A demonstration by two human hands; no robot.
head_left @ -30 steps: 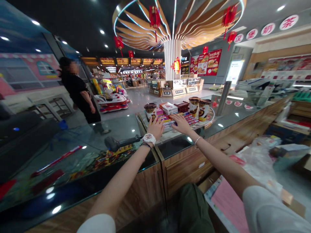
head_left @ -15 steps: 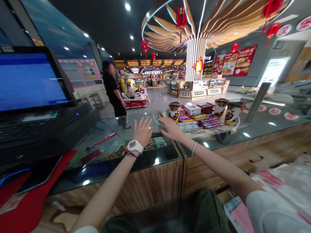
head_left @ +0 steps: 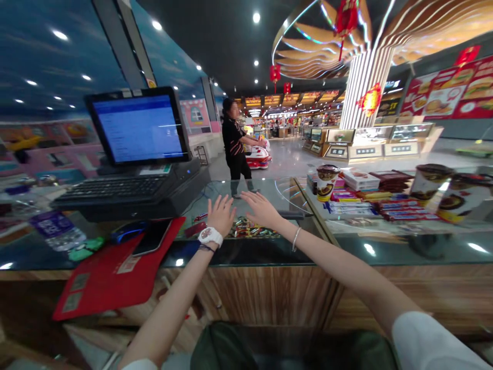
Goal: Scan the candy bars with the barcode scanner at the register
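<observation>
Both of my hands are stretched out over a glass-topped counter (head_left: 246,257), palms down and holding nothing. My left hand (head_left: 221,216), with a white watch (head_left: 210,235) on its wrist, has its fingers spread. Just to its right is my right hand (head_left: 262,209), fingers extended and pointing left; a thin bracelet (head_left: 296,239) circles that wrist. Whether either palm touches the glass I cannot tell. Small colourful packets (head_left: 254,228) show beneath the hands, seemingly under the glass. Left of my left hand lies a dark red flat item (head_left: 195,229).
On the left stand a monitor (head_left: 140,128) and a keyboard (head_left: 108,191). A phone (head_left: 153,237) and a mouse (head_left: 129,232) rest on a red mat (head_left: 115,282), beside a bottle (head_left: 57,234). Cups (head_left: 326,184) and snack bars (head_left: 400,208) are at right. A person (head_left: 234,144) stands beyond the counter.
The view has swung left, so the monitor, red mat and bottle show more fully and the snacks sit farther right. My hands remain spread over the counter. The person beyond has an arm stretched forward.
</observation>
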